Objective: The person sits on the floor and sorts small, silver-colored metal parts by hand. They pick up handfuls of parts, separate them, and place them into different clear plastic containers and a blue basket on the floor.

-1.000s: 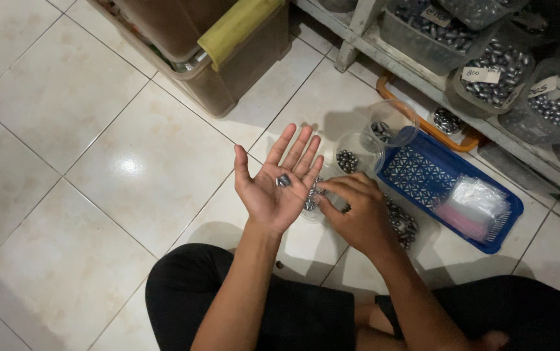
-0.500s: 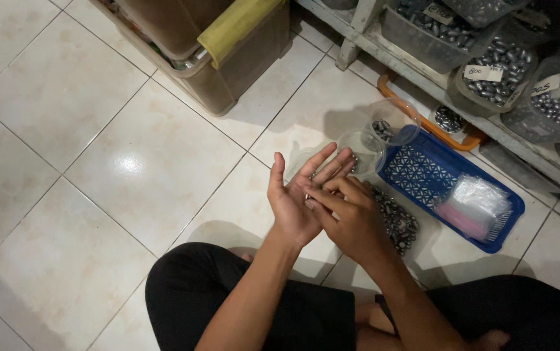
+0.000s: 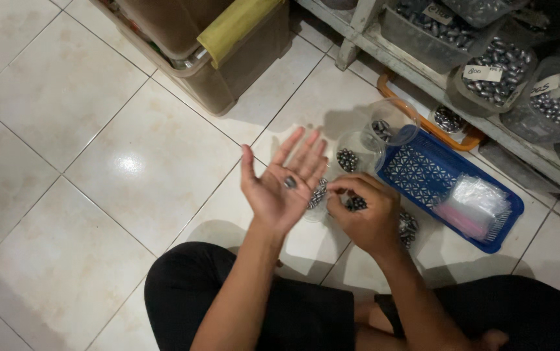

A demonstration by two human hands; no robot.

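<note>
The person sits cross-legged on the tiled floor [image 3: 130,162], black-clad knees at the bottom edge of the view. Nearest up is the right hand [image 3: 366,214], curled palm-down over the pile of small dark metal weights [image 3: 407,227] on the tile, fingertips pinched together on what looks like a couple of them, though exactly how many is hard to tell. Just left of it, and a touch higher, the left hand [image 3: 279,188] is held flat and wide open, palm up, fingers spread and pointing toward the far shelf. One lone weight [image 3: 290,182] sits on that palm near the base of the fingers, its long axis running roughly along them. So the palm lies to the left of the pinching fingertips, close by but not touching. Past the hands stand two clear plastic cups [image 3: 358,149] with more weights inside, then the blue basket [image 3: 423,175] holding small plastic bags [image 3: 475,205], and farthest off the shelf bins [image 3: 494,65]
</note>
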